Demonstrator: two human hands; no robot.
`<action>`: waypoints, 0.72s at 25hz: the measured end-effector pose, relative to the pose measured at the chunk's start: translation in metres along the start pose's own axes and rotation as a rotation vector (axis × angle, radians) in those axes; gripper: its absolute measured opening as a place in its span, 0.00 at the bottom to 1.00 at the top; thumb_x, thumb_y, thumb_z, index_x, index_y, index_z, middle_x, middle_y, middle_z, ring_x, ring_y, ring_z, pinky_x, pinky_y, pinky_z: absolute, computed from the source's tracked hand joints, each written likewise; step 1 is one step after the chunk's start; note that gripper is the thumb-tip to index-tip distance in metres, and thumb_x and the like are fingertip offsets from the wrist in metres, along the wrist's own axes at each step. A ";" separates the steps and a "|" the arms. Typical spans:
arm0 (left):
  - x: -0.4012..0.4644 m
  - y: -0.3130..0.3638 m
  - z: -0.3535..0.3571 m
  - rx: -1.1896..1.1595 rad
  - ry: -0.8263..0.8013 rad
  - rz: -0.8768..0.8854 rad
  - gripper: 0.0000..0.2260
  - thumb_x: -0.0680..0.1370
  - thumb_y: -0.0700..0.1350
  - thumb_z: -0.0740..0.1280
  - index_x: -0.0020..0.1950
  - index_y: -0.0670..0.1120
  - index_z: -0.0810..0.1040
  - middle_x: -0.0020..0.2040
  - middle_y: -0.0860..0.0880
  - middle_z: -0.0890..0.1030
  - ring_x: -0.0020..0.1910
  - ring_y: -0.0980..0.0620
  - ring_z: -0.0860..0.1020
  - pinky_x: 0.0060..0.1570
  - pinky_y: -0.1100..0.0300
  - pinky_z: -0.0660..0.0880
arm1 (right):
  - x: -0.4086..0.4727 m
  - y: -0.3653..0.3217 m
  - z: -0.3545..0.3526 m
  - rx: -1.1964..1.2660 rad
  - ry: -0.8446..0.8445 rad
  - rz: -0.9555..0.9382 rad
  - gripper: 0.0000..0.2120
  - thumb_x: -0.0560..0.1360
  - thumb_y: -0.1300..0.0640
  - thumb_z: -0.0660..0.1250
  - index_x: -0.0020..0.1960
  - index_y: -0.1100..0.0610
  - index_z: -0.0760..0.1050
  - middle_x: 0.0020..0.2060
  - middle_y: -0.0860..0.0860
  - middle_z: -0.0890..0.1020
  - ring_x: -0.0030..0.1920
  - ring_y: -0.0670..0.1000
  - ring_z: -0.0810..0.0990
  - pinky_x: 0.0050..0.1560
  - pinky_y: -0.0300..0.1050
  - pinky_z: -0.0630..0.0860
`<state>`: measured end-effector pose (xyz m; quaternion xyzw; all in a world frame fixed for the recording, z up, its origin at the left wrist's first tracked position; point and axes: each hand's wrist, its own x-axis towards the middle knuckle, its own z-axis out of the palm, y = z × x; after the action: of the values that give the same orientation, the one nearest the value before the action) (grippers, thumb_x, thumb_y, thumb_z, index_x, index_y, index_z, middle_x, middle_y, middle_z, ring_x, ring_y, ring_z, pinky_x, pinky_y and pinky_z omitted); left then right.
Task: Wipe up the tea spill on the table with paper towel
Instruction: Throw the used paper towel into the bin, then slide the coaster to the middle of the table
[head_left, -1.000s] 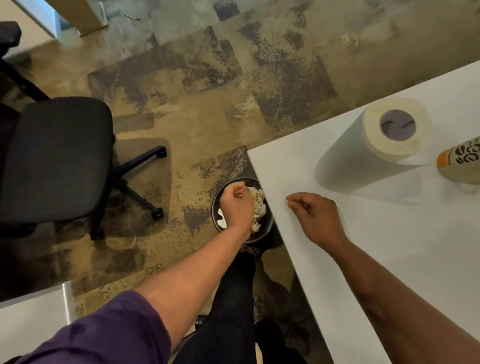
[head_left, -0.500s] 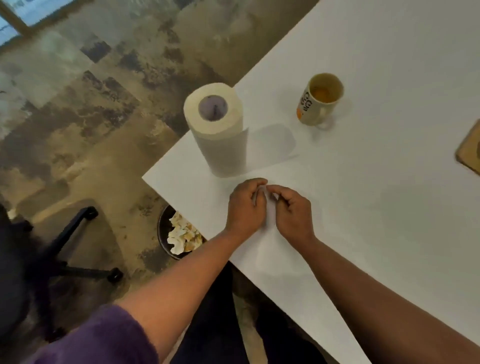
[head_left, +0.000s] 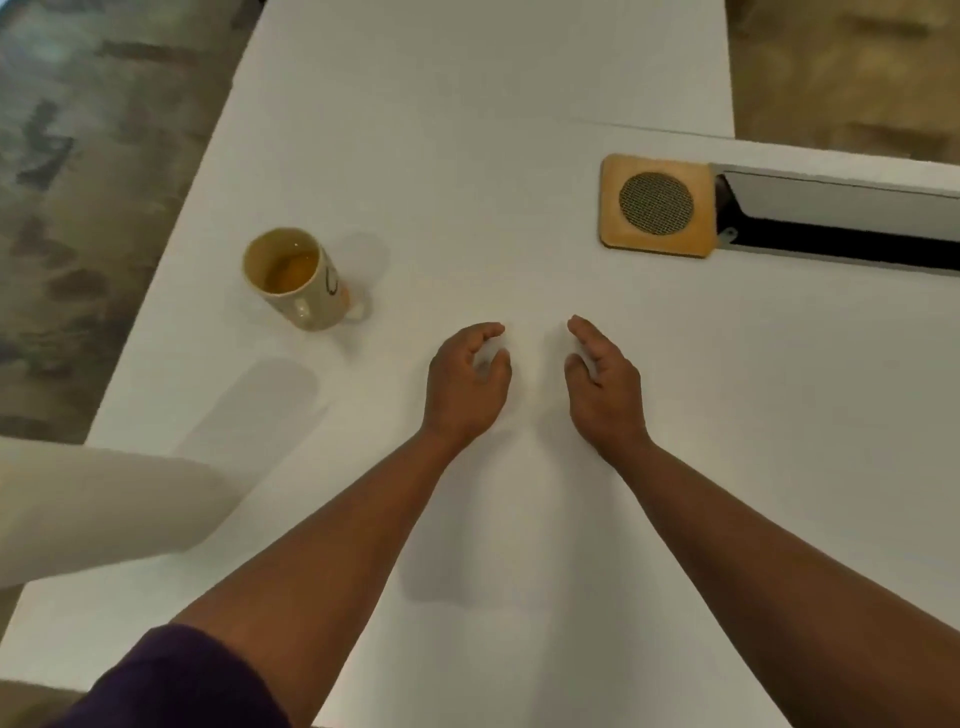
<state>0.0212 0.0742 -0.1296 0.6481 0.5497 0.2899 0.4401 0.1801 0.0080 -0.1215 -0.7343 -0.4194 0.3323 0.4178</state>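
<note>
My left hand (head_left: 467, 379) and my right hand (head_left: 602, 384) hover side by side over the middle of the white table (head_left: 519, 156), fingers loosely curled and apart, with nothing in them. Between my forearms a faint pale outline looks like a paper towel sheet (head_left: 483, 561) lying flat, hard to tell from the tabletop. The paper towel roll (head_left: 104, 509) stands at the near left corner, blurred and large. A beige mug (head_left: 298, 283) with a little amber tea stands left of my hands. I see no tea spill on the tabletop.
A square wooden coaster with a round mesh centre (head_left: 657, 205) lies at the right, beside a long dark cable slot (head_left: 841, 241). The table's left edge (head_left: 171, 249) drops to patterned carpet (head_left: 67, 156).
My view swung from the bin on the floor up onto the table. My left hand came up from the bin and met the right; the two hands have now parted and moved further onto the table.
</note>
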 end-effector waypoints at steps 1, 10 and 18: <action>0.014 0.008 0.013 0.007 -0.027 0.022 0.15 0.79 0.44 0.69 0.66 0.48 0.79 0.62 0.56 0.79 0.64 0.57 0.76 0.64 0.70 0.69 | 0.012 0.007 -0.012 -0.013 0.021 0.003 0.21 0.82 0.64 0.60 0.74 0.56 0.70 0.73 0.50 0.71 0.74 0.45 0.66 0.67 0.23 0.58; 0.116 0.046 0.083 0.175 -0.068 0.202 0.20 0.79 0.46 0.69 0.71 0.44 0.76 0.69 0.46 0.78 0.68 0.48 0.75 0.69 0.59 0.69 | 0.105 0.040 -0.087 -0.200 0.180 0.022 0.26 0.82 0.59 0.61 0.79 0.59 0.60 0.80 0.55 0.59 0.80 0.52 0.55 0.77 0.42 0.52; 0.160 0.048 0.118 0.473 -0.107 0.356 0.25 0.83 0.58 0.59 0.78 0.48 0.68 0.77 0.45 0.70 0.79 0.45 0.62 0.76 0.49 0.61 | 0.141 0.044 -0.091 -0.280 0.298 0.139 0.33 0.81 0.48 0.63 0.80 0.58 0.55 0.80 0.56 0.57 0.80 0.54 0.53 0.78 0.58 0.53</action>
<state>0.1815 0.1988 -0.1567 0.8332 0.4556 0.1919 0.2478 0.3315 0.0906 -0.1414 -0.8532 -0.3434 0.1864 0.3454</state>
